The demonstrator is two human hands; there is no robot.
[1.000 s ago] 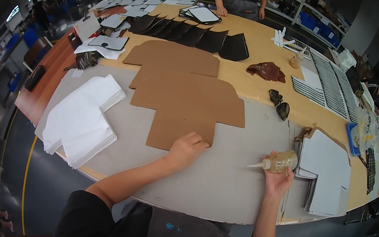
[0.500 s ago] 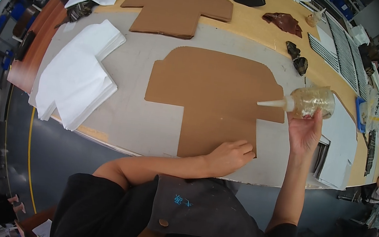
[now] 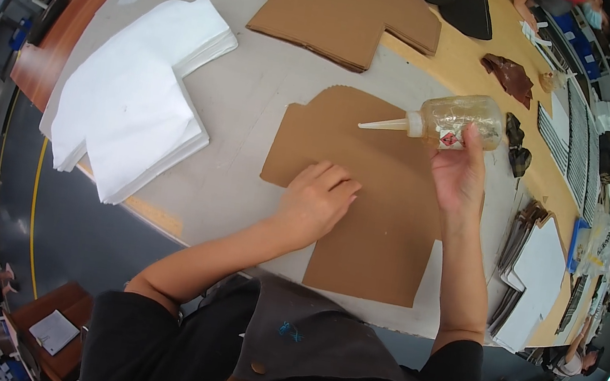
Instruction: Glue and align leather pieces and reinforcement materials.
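A brown T-shaped sheet (image 3: 381,256) lies flat on the grey tabletop in front of me. My right hand (image 3: 458,181) is wrapped round a clear squeeze bottle (image 3: 447,111) with a long pale nozzle, tipped sideways so the nozzle points left. The bottle hangs above the right part of the sheet, and yellowish residue shows inside it. My left hand (image 3: 315,204) rests over the sheet's left part with fingers curled and pressed together. Whatever those fingers hold, if anything, is hidden.
White cut pieces (image 3: 131,96) are stacked at the left, brown ones (image 3: 320,25) at the far side. Black pieces (image 3: 467,10) and a dark red scrap (image 3: 509,77) lie beyond. White-topped sheets (image 3: 533,285) sit at the right edge. Another person's arm (image 3: 526,7) reaches in at the far right.
My left hand has moved from the sheet's lower right edge to its left part. My right hand has carried the bottle left and farther away. The view has shifted and turned.
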